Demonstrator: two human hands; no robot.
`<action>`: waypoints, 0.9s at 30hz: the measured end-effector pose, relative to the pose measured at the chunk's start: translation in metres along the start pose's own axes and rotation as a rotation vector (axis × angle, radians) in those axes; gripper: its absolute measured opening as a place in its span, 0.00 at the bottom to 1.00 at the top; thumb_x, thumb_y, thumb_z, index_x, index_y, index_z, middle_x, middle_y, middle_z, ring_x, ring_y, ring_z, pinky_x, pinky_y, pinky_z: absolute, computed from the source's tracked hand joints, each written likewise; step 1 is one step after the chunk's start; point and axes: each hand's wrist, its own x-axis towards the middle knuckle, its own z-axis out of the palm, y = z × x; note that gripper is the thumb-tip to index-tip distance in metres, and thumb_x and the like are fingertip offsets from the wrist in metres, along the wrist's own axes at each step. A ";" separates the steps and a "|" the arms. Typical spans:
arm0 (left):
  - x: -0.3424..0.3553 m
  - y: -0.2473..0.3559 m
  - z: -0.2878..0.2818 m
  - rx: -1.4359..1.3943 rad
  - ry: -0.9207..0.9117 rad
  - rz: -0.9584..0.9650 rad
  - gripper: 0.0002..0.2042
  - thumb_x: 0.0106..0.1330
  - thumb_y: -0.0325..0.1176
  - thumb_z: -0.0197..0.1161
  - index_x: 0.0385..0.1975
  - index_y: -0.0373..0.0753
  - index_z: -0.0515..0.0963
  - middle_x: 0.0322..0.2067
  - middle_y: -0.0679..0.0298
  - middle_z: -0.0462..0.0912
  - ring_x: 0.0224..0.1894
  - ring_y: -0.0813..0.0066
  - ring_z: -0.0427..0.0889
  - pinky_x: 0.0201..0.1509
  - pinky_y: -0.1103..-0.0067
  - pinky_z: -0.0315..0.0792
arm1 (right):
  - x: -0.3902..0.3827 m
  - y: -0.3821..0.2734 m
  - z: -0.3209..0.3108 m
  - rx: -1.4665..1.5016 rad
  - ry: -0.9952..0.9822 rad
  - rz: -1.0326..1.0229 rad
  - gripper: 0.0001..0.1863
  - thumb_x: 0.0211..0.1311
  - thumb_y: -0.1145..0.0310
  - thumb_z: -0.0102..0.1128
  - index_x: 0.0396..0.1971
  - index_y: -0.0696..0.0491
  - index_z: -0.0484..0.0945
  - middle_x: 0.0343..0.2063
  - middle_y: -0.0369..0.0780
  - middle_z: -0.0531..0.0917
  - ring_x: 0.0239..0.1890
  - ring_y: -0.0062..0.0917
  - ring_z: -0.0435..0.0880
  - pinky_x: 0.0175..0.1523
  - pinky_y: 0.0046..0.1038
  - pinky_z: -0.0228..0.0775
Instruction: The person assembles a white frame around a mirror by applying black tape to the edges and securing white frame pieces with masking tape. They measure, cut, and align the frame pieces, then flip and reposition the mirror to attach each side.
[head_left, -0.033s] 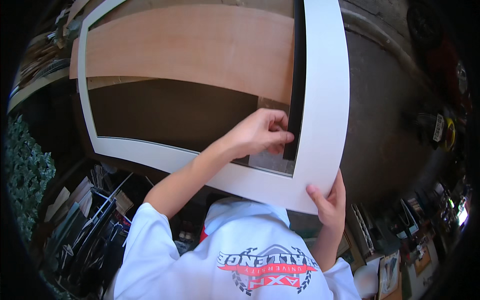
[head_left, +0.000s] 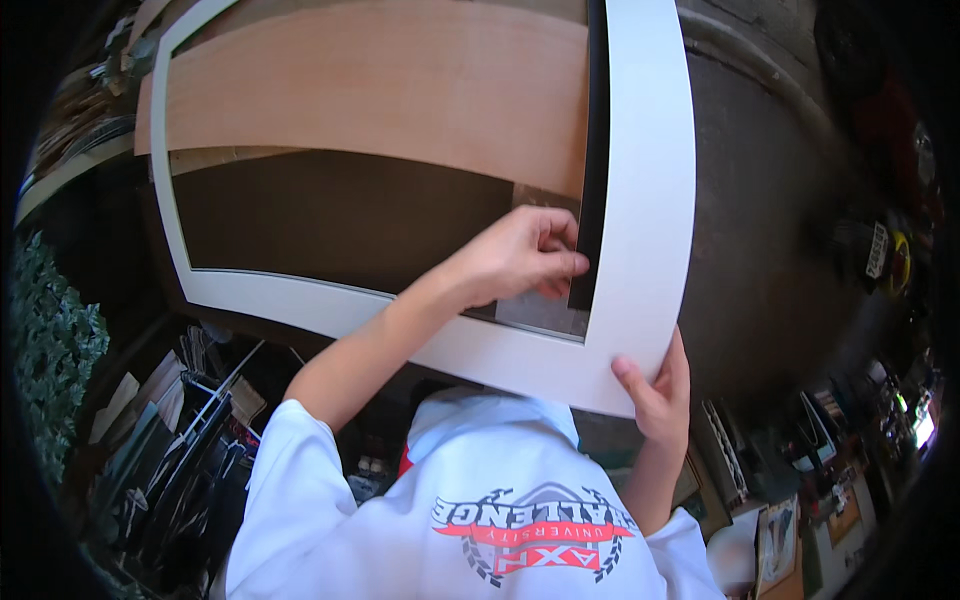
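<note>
A large white mat-like frame (head_left: pixel 645 200) with a wide rectangular opening stretches in front of me. My right hand (head_left: pixel 655 395) grips its near right corner, thumb on top and fingers around the outer edge. Along the opening's right side runs a long black strip (head_left: pixel 594 150). My left hand (head_left: pixel 530 250) reaches over the frame's near side into the opening, fingers curled and pinching at the strip's edge close to its near end. Some of those fingertips are hidden. Through the opening show a light wooden sheet (head_left: pixel 380 90) and a dark brown surface (head_left: pixel 340 215).
Green leafy foliage (head_left: pixel 60 320) stands at the far left, near a rack of dark stacked items (head_left: pixel 190 440). Boards and framed pieces (head_left: pixel 780 540) crowd the lower right. Concrete floor (head_left: pixel 750 220) lies right of the frame, with a vehicle part bearing a plate (head_left: pixel 877 250) beyond.
The white frame and both hands sit slightly higher in the picture, and the frame slightly further left. My grips look the same.
</note>
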 end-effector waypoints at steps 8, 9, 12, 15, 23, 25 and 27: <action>0.016 -0.008 -0.005 0.005 -0.107 0.114 0.09 0.76 0.28 0.56 0.47 0.32 0.67 0.36 0.57 0.84 0.38 0.73 0.86 0.44 0.75 0.84 | 0.024 0.038 -0.013 0.047 -0.038 0.012 0.33 0.66 0.75 0.65 0.68 0.63 0.62 0.56 0.43 0.78 0.57 0.23 0.77 0.62 0.27 0.68; 0.016 -0.009 -0.004 0.009 -0.113 0.135 0.09 0.76 0.28 0.56 0.47 0.32 0.66 0.36 0.57 0.84 0.38 0.73 0.86 0.45 0.75 0.84 | 0.026 0.039 -0.013 0.047 -0.042 0.012 0.33 0.66 0.75 0.65 0.68 0.63 0.62 0.56 0.43 0.78 0.57 0.23 0.77 0.62 0.27 0.68; 0.015 -0.010 -0.003 0.019 -0.126 0.168 0.09 0.76 0.29 0.56 0.47 0.32 0.65 0.35 0.56 0.84 0.38 0.72 0.86 0.45 0.75 0.84 | 0.030 0.041 -0.013 0.038 -0.040 0.008 0.33 0.66 0.74 0.65 0.68 0.64 0.62 0.56 0.43 0.78 0.57 0.23 0.77 0.62 0.27 0.68; 0.014 -0.012 -0.004 0.052 -0.125 0.162 0.09 0.76 0.29 0.56 0.46 0.32 0.65 0.35 0.57 0.84 0.38 0.73 0.86 0.45 0.75 0.84 | 0.032 0.043 -0.014 0.042 -0.030 0.006 0.33 0.66 0.74 0.65 0.68 0.64 0.61 0.56 0.44 0.78 0.58 0.24 0.77 0.63 0.28 0.68; 0.020 -0.031 -0.010 0.042 -0.165 0.145 0.10 0.77 0.33 0.57 0.46 0.35 0.64 0.35 0.58 0.84 0.38 0.75 0.87 0.44 0.77 0.84 | 0.039 0.054 -0.017 0.049 -0.028 0.047 0.33 0.66 0.74 0.65 0.68 0.63 0.62 0.56 0.44 0.78 0.59 0.25 0.77 0.63 0.29 0.68; 0.021 -0.035 -0.009 0.037 -0.152 0.123 0.10 0.77 0.30 0.55 0.47 0.33 0.64 0.34 0.57 0.83 0.37 0.73 0.86 0.44 0.76 0.84 | 0.040 0.057 -0.017 0.050 -0.030 0.061 0.34 0.66 0.75 0.64 0.69 0.63 0.61 0.57 0.44 0.78 0.59 0.25 0.76 0.64 0.29 0.67; 0.022 -0.038 -0.009 0.050 -0.149 0.119 0.10 0.77 0.30 0.55 0.47 0.33 0.64 0.34 0.57 0.83 0.37 0.72 0.86 0.44 0.75 0.84 | 0.041 0.059 -0.018 0.037 -0.024 0.095 0.35 0.65 0.76 0.63 0.70 0.62 0.60 0.59 0.43 0.76 0.60 0.24 0.76 0.65 0.28 0.66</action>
